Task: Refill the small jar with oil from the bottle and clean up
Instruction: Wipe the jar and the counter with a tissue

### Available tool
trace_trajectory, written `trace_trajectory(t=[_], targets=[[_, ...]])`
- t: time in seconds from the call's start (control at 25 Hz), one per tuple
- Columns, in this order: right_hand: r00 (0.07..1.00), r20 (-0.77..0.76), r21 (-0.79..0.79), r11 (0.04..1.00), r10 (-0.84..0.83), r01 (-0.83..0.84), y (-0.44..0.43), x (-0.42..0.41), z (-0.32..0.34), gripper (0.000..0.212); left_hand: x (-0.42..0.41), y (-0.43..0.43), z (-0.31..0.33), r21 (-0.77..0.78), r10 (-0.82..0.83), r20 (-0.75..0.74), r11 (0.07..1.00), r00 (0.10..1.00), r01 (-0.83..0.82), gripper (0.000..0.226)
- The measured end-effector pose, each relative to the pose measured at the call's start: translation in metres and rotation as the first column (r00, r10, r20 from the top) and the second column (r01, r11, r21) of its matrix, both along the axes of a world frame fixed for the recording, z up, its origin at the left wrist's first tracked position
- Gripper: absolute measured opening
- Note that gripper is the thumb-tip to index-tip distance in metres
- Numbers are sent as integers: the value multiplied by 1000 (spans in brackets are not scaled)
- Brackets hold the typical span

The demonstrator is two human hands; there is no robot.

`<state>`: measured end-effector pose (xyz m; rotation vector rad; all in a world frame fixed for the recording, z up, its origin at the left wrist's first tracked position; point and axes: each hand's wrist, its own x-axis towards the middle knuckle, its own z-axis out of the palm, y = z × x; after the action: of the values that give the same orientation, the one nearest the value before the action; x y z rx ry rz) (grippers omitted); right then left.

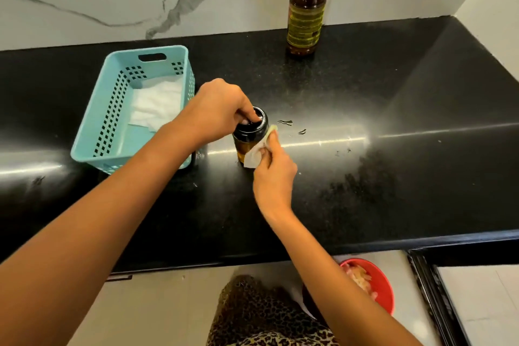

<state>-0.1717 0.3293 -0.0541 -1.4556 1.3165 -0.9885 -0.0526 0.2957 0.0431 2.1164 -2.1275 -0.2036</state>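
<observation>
A small glass jar [247,140] with a black lid and amber oil inside stands upright on the black counter [351,191]. My left hand [217,108] grips the lid from above, fingers curled over its top. My right hand [273,174] pinches a folded white tissue [254,156] and presses it against the jar's right side. The tall oil bottle [307,8] stands at the back by the wall, its top out of frame. A few small oil drops [292,125] lie on the counter just right of the jar.
A light blue plastic basket [112,109] holding white tissues [157,104] sits to the left of the jar. Below the counter's front edge a red bin [379,286] with scraps stands on the floor. The marble wall rises behind the counter.
</observation>
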Motion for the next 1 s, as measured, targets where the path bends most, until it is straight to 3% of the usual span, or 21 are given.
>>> trace_trajectory(t=[0.12,0.24,0.32,0.44,0.56,0.64,0.76,0.92,1.0], targets=[[998,23,-205,977,-54,58,2,-4,-6,42,5,-7,5,42,-79,-20,996,997,80,24],[930,-355,-443,858,97,-258,4,-11,-29,60,10,-13,8,64,-173,-8,983,985,173,23],[802,-598,-543,739,-8,-397,-3,-16,-40,71,13,-15,8,65,-215,-28,974,976,216,23],[663,-725,-630,566,-185,-531,-8,-23,-42,73,15,-14,10,76,-246,-43,966,968,248,26],[482,-842,-539,419,-243,-730,-11,-29,-36,64,15,-16,13,94,-286,-9,954,958,286,28],[291,-911,-390,378,-292,-840,-9,-28,-28,57,14,-17,16,113,-303,9,947,953,300,29],[13,-905,-203,403,-426,-892,-2,-4,-14,53,15,-17,17,140,-315,8,940,949,311,30],[-132,-794,-206,467,-593,-860,3,24,-5,57,12,-16,17,156,-300,11,943,954,295,30],[-235,-771,-113,490,-592,-864,5,20,-9,60,13,-14,17,154,-293,-8,944,956,290,31]])
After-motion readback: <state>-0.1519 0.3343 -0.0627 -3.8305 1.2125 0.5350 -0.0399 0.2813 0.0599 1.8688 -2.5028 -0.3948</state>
